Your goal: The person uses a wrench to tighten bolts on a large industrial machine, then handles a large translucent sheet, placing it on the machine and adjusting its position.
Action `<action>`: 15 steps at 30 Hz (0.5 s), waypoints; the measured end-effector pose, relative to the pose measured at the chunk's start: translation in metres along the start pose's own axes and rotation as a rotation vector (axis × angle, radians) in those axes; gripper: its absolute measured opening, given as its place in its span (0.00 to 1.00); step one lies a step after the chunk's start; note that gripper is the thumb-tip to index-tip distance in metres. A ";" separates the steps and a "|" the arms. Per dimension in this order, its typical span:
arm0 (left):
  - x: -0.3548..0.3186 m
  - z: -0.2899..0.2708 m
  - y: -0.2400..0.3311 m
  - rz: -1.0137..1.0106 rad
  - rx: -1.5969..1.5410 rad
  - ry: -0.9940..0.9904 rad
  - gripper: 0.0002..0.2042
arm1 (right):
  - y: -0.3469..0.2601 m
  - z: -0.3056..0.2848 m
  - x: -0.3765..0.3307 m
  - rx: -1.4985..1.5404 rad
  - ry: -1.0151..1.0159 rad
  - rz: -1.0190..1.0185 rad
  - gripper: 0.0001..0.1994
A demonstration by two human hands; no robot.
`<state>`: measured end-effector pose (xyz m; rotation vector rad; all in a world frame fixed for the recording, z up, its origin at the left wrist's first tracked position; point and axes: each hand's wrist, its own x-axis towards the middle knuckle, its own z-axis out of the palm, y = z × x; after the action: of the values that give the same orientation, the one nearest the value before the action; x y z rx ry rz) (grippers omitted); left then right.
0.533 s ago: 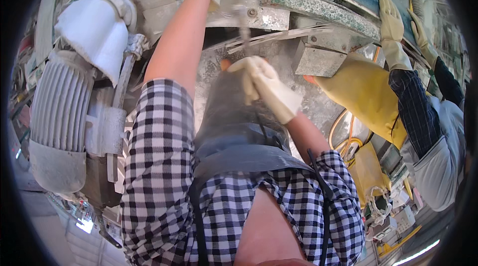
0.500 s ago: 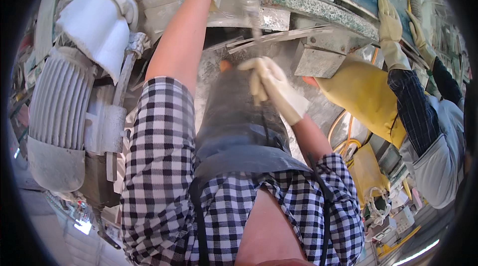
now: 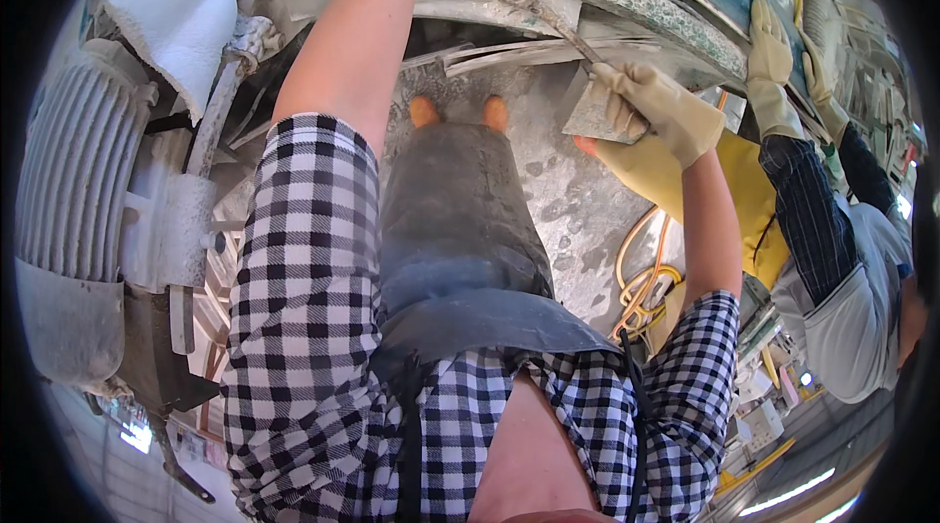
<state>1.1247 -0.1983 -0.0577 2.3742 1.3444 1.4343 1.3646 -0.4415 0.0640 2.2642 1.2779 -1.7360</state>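
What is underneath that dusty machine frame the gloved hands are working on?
Under the frame lie a wet, grey-splattered floor, the person's orange shoes and a coiled orange hose. The dark apron covers the floor nearer the person.

Flat grey scraper blade [image 3: 594, 117], thin metal handle, held tilted in gloved right hand [image 3: 658, 110], beneath machine's underside.

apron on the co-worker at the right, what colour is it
Yellow; the co-worker's apron shows best in the head view, just beyond the right hand.
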 end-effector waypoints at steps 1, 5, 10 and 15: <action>0.000 -0.001 0.001 0.006 0.012 0.008 0.15 | -0.002 -0.004 0.001 -0.079 0.065 0.003 0.22; 0.003 -0.004 0.005 -0.008 0.017 -0.042 0.15 | -0.006 -0.019 0.001 -0.028 -0.052 0.063 0.21; 0.010 -0.013 0.012 0.008 0.060 -0.068 0.14 | -0.010 -0.025 -0.002 -0.170 -0.028 -0.035 0.19; 0.012 -0.020 0.019 0.011 0.021 -0.090 0.13 | -0.009 -0.032 0.007 -0.078 -0.119 0.051 0.17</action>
<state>1.1246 -0.2089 -0.0290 2.4311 1.3330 1.3056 1.3855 -0.4170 0.0749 2.0983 1.2309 -1.7423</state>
